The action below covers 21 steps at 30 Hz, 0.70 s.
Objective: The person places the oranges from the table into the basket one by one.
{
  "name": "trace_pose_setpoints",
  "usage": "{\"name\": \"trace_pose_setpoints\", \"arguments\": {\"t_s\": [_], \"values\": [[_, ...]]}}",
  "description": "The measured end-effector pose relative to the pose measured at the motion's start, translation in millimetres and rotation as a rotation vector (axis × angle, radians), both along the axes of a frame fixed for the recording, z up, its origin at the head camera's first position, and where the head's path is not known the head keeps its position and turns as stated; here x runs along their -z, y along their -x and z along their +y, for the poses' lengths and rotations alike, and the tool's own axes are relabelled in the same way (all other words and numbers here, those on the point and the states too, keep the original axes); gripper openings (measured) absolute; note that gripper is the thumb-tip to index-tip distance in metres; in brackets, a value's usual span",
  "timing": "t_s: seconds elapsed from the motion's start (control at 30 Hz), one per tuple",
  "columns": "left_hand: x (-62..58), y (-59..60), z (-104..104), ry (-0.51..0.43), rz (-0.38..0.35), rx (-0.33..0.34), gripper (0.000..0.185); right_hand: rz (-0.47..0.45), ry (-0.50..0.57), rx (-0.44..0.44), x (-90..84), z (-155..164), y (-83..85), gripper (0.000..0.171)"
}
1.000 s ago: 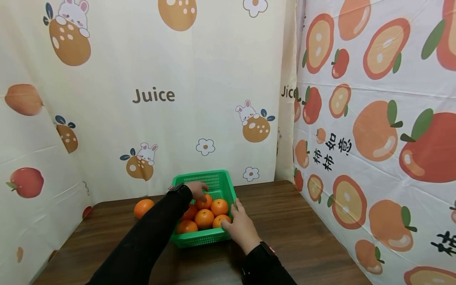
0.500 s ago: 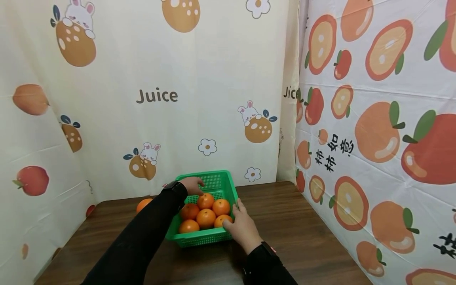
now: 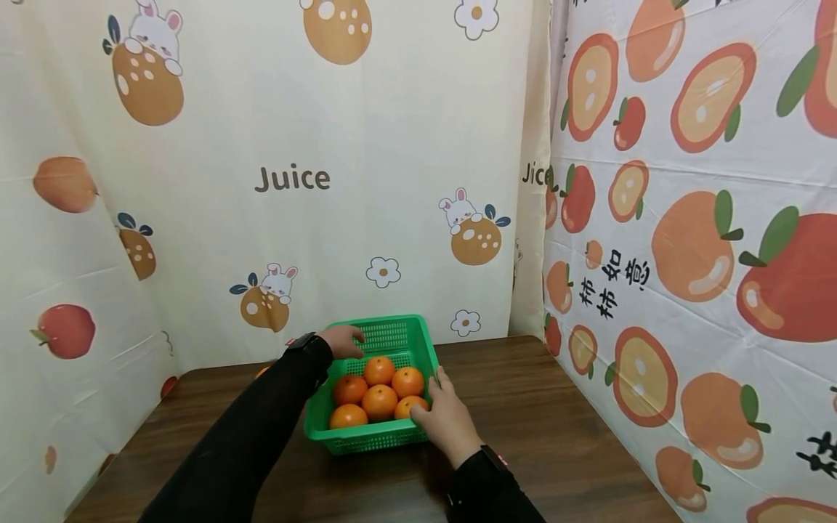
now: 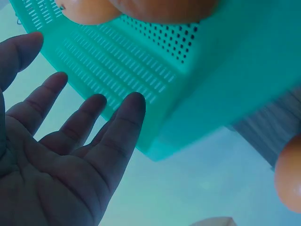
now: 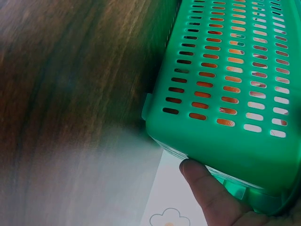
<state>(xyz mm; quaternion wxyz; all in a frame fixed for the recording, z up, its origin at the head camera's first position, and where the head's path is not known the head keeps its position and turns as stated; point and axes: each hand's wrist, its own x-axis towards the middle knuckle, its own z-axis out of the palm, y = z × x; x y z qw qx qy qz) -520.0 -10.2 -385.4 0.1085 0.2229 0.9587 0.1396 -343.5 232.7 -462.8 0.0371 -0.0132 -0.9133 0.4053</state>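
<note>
A green perforated basket (image 3: 366, 439) stands on the brown table with several oranges (image 3: 379, 402) in its near part. My left hand (image 3: 343, 341) hovers over the basket's far left corner, fingers spread and holding nothing; in the left wrist view its palm and loosely bent fingers (image 4: 127, 132) show beside the basket wall (image 4: 113, 61). My right hand (image 3: 447, 414) grips the right rim, thumb over the edge near an orange and fingers along the outside. In the right wrist view one finger (image 5: 202, 183) touches the slotted outer wall (image 5: 211, 146).
Another orange (image 3: 261, 371) lies on the table left of the basket, mostly hidden behind my left sleeve; it also shows at the right edge of the left wrist view. Fruit-printed cloths (image 3: 405, 145) hang behind and along both sides of the wooden table (image 3: 523, 407).
My left hand has drawn back from above the back orange, to the left and slightly up. The left sleeve now covers more of the loose orange. My right hand stays at the basket rim.
</note>
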Motion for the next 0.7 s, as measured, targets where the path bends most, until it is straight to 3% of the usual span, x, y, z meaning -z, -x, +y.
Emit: {"name": "trace_pose_setpoints", "arguments": {"t_s": [0.37,0.7], "values": [[-0.1,-0.1,-22,-0.048,-0.015,0.001,0.048,0.004,0.007,-0.011,-0.5,0,-0.8,0.076],[9.8,10.3,-42,-0.135,0.056,0.008,0.04,-0.007,-0.008,0.0,0.5,0,0.5,0.078]]}}
